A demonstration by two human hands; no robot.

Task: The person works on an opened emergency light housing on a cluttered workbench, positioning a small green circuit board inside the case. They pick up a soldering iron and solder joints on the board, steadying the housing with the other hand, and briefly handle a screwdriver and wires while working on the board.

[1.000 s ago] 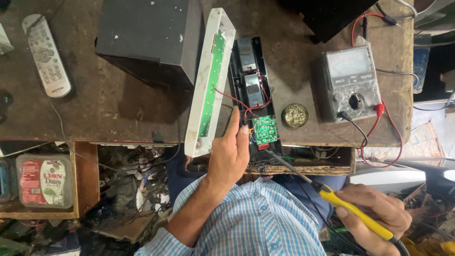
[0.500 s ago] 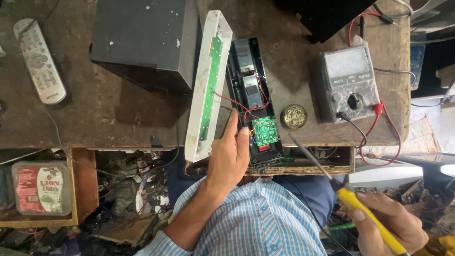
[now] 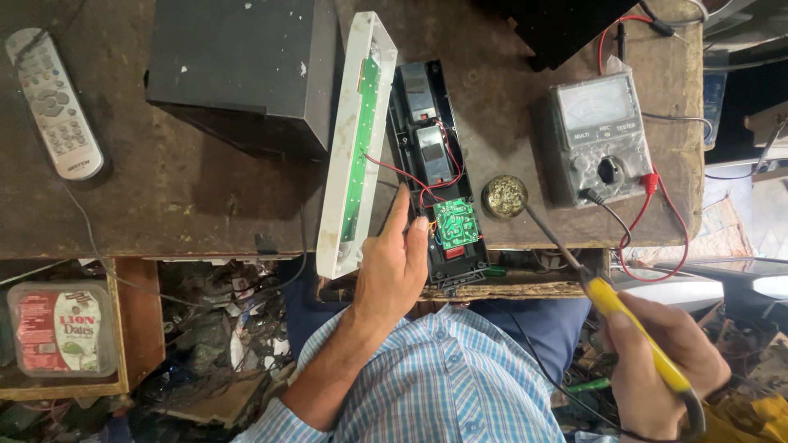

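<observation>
An opened emergency light lies on the workbench: a long white cover with a green LED strip, and beside it a black base holding batteries and a small green circuit board. My left hand rests on the near end of the black base, fingers touching red wires next to the board. My right hand grips a yellow-handled soldering iron, whose tip reaches into a small round tin on the bench.
A grey analogue multimeter with red and black leads sits at right. A black box stands at the back, a grey remote at far left. A lidded plastic container sits on a lower shelf among clutter.
My right hand has swung the soldering iron's tip from the circuit board rightward to the round tin. My left hand has stayed on the black base.
</observation>
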